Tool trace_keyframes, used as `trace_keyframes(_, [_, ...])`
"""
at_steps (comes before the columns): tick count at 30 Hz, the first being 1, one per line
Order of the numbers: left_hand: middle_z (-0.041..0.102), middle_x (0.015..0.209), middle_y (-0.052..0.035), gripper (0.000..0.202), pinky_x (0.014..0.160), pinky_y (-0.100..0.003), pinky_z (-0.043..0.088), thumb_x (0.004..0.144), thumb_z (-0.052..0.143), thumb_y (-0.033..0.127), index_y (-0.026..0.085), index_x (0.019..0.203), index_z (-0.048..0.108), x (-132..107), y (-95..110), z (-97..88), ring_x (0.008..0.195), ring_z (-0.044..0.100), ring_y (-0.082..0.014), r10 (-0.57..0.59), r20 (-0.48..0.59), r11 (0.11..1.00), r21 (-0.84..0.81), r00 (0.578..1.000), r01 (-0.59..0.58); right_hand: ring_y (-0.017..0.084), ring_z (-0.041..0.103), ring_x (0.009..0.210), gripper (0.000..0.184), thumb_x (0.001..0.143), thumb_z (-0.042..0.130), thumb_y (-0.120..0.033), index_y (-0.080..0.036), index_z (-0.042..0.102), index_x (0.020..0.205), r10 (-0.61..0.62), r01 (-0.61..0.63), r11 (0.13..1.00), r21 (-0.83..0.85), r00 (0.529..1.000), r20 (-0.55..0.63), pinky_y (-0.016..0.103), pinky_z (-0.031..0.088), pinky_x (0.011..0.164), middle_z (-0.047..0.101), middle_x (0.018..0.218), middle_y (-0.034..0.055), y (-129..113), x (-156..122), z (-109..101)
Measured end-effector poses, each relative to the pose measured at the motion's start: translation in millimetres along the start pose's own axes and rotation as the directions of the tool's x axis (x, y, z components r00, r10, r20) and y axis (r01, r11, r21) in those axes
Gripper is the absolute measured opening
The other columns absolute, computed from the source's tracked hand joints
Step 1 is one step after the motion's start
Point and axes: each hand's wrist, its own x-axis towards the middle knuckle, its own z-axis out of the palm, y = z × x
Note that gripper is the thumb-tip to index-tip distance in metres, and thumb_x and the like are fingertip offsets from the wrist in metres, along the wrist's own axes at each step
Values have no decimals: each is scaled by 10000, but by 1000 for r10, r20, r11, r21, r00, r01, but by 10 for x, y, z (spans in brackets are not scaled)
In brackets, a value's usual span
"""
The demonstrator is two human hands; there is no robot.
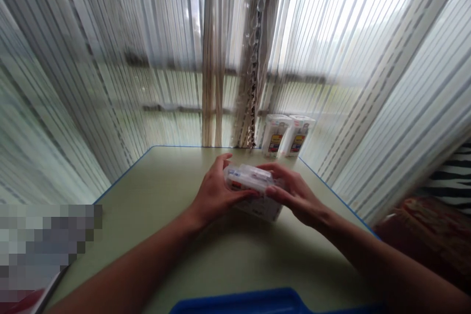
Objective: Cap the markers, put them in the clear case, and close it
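Between my two hands, over the middle of the table, is a white box (261,207) with small coloured print, blurred by motion. On top of it lies a clear plastic piece (253,172); whether it belongs to the box I cannot tell. My left hand (215,189) grips the box's left side, thumb along the near edge. From the right, my right hand (294,189) clasps it, with the thumb on the near side and fingers over the far side. The far fingers of both hands are partly hidden.
Two similar white boxes (276,136) stand upright side by side at the table's back right corner. The pale green table (165,176) has a blue edge. A blue plastic object (243,300) lies at the near edge. Striped sheer curtains (165,59) hang behind.
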Motion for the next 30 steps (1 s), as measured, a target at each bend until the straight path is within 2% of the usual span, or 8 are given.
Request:
trace_keyframes(3, [655,977,-60,791,772,-328,515,606,808,441,188,1246,417,21,-30,-7,867,650,-220,-42,120,985,-161,992,61,218,614,876,533,750,726,-348,-190,530,1220,-22,23,998,-67,1000,11,284,486,734,653,1029,73,75,27,-5])
trace_keyframes(5, [667,950,-55,621,747,-298,513,660,780,418,178,1136,461,43,-57,-7,856,651,-207,-32,169,963,-260,985,76,201,607,852,517,742,738,-320,-183,537,1198,-12,10,998,-56,999,-33,270,485,713,646,1023,71,145,61,-16])
trace_keyframes(8, [666,923,-58,441,722,-275,504,726,726,410,164,1008,492,80,-101,-4,839,642,-196,-15,186,941,-330,982,77,161,575,711,354,724,751,-334,-147,617,992,60,-60,998,3,994,-88,235,463,618,639,839,34,245,115,-48])
trace_keyframes(10, [661,905,-57,392,724,-272,498,754,699,400,158,994,505,103,-127,0,826,632,-190,-7,173,935,-349,985,68,142,542,638,305,702,766,-352,-134,637,872,110,-106,993,49,992,-70,222,440,567,616,733,9,286,144,-74])
trace_keyframes(15, [649,965,-65,368,792,-291,487,795,661,356,157,1070,518,126,-147,-1,894,615,-197,30,164,915,-401,986,39,142,544,652,294,718,757,-357,-133,666,885,130,-125,982,143,991,-26,229,446,594,637,758,9,303,168,-106])
trace_keyframes(25, [635,863,-28,321,705,-246,480,763,692,327,157,993,546,118,-104,-41,788,584,-158,25,164,916,-399,986,43,122,515,604,238,736,743,-339,-137,660,832,99,-93,984,149,994,-35,214,421,553,605,692,-11,300,154,-99])
trace_keyframes(27, [645,874,-33,331,708,-251,485,755,703,328,156,998,558,116,-106,-43,794,594,-163,18,157,922,-386,987,44,122,521,605,222,735,745,-329,-139,659,810,84,-77,987,143,996,-43,213,429,553,607,689,-11,301,157,-96])
trace_keyframes(30, [670,936,-54,366,747,-268,497,750,710,319,148,1047,581,107,-90,-34,831,616,-175,6,131,908,-416,991,50,150,577,687,240,740,743,-326,-146,673,883,69,-58,985,160,996,-64,232,472,619,653,771,9,304,165,-86])
